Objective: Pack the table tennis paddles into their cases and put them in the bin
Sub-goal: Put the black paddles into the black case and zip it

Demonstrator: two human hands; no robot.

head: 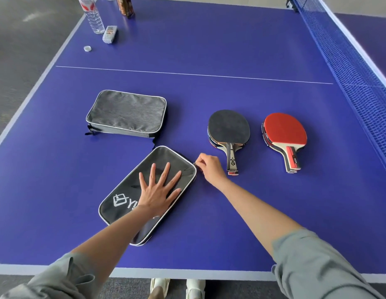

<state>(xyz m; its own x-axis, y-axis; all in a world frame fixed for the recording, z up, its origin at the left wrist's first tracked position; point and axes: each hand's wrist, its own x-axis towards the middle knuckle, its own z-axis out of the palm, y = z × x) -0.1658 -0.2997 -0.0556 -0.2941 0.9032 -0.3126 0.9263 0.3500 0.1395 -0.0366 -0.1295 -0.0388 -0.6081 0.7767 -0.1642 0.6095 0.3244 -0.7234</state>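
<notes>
Black fabric paddle case (161, 169) with white piping lies on the blue surface (209, 50); left hand (158, 190) presses it flat, fingers spread. Right hand (210, 168) pinches its zipper pull (195, 164). Beside it lie black-faced paddles (229, 128), red-faced paddles (284, 132), and a grey rectangular case (127, 113).

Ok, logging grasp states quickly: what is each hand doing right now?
Left hand: open, fingers spread flat, pressing on the black zippered paddle case.
Right hand: closed, pinching the small zipper pull at the case's corner.

black case (166, 167): glossy fabric | grey case (127, 113): matt woven cloth | paddle handles (231, 157): wood
</notes>
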